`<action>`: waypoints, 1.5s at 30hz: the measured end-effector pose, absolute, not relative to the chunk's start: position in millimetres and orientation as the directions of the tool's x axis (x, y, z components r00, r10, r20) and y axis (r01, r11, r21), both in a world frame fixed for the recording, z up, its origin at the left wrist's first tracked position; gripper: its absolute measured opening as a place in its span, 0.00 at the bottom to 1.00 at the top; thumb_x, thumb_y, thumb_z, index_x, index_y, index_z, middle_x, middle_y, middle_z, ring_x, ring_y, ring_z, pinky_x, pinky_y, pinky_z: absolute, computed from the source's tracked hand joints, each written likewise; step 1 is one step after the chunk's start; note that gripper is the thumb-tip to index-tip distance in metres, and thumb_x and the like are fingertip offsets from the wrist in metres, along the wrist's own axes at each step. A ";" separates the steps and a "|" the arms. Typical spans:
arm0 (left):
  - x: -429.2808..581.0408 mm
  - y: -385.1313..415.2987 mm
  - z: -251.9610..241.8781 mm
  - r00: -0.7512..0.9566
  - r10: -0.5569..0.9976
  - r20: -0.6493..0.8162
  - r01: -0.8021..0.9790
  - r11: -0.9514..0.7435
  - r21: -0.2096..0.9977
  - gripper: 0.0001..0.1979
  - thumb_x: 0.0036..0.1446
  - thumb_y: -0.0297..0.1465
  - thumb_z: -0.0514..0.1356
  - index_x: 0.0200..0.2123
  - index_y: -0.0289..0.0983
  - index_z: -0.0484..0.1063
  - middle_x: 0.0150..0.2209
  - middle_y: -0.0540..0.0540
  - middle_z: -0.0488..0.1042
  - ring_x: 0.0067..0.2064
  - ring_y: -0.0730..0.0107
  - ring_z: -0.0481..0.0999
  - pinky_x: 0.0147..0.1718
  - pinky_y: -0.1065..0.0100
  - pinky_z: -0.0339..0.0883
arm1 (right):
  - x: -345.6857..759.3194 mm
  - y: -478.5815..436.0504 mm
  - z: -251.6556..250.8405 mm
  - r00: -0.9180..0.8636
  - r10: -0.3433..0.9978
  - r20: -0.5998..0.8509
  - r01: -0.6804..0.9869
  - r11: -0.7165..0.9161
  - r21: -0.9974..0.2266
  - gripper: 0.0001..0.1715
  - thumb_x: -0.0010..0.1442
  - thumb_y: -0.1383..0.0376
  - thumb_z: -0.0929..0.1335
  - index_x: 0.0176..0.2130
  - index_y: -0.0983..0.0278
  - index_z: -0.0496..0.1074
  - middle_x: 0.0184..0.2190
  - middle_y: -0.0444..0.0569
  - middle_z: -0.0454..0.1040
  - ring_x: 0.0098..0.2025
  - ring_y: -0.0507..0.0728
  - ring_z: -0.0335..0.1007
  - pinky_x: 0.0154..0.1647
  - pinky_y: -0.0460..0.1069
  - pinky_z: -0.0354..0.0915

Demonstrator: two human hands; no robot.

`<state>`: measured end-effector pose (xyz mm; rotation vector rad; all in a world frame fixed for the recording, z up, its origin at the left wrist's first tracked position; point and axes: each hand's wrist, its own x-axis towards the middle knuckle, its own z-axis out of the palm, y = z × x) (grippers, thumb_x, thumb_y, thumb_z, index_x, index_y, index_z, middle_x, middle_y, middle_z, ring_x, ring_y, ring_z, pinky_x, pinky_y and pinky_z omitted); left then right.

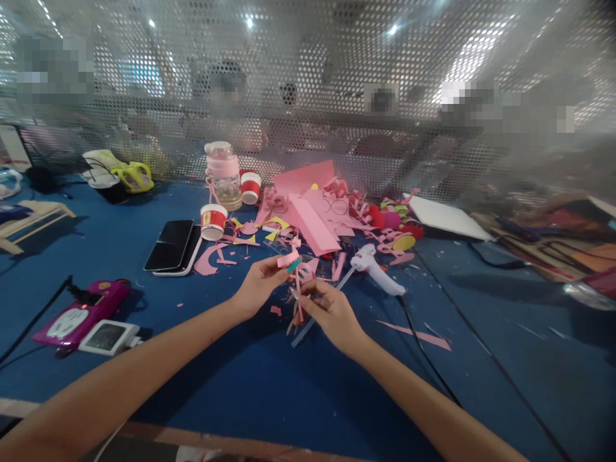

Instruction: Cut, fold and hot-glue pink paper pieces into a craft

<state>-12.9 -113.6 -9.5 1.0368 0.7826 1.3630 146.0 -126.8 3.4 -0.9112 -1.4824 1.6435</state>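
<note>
My left hand [262, 285] pinches a small folded pink paper piece [287, 258] between thumb and fingers. A teal strip [294, 265] shows at the thumb tip; whether it is part of the piece I cannot tell. Below it runs a thin pink stick [298, 282], gripped by the closed fingers of my right hand [332, 314]. Just beyond the right hand lies a white glue gun [378, 269] on the blue table. A long clear glue stick [303, 332] stretches from its rear, passing behind the right hand.
Pink paper sheets [315, 224] and scraps are heaped at the back. Paper cups [213, 221], a pink-lidded bottle [224, 176] and two stacked phones [171, 247] stand left of them. A purple power strip [84, 317] holds a white charger [110, 338]. The gun's black cable [423, 350] crosses the right side.
</note>
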 end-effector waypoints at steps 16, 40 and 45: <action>-11.5 -115.0 -5.2 0.064 0.997 0.050 -0.342 -0.025 0.939 0.26 0.40 0.32 0.70 0.46 0.35 0.73 0.36 0.45 0.78 0.35 0.70 0.75 0.36 0.69 0.68 | 141.6 -124.0 0.4 -0.399 0.909 -0.117 -0.023 -0.137 -0.990 0.18 0.46 0.54 0.72 0.30 0.64 0.67 0.18 0.39 0.67 0.17 0.51 0.69 0.16 0.45 0.66; -16.0 -114.5 -5.2 0.226 0.973 0.056 -0.396 0.039 0.918 0.27 0.46 0.28 0.67 0.52 0.37 0.68 0.34 0.48 0.78 0.35 0.73 0.76 0.35 0.73 0.68 | 140.6 -123.4 -3.7 -0.462 0.878 -0.129 0.011 -0.140 -0.990 0.19 0.47 0.51 0.71 0.27 0.63 0.66 0.16 0.39 0.67 0.16 0.52 0.69 0.15 0.45 0.66; -17.2 -113.8 -3.2 0.254 0.966 0.054 -0.372 0.046 0.927 0.28 0.47 0.30 0.67 0.53 0.37 0.67 0.33 0.47 0.78 0.33 0.73 0.75 0.33 0.73 0.67 | 142.0 -124.1 -4.5 -0.469 0.875 -0.124 0.018 -0.131 -0.991 0.18 0.48 0.52 0.71 0.28 0.63 0.66 0.16 0.39 0.67 0.17 0.51 0.69 0.15 0.45 0.66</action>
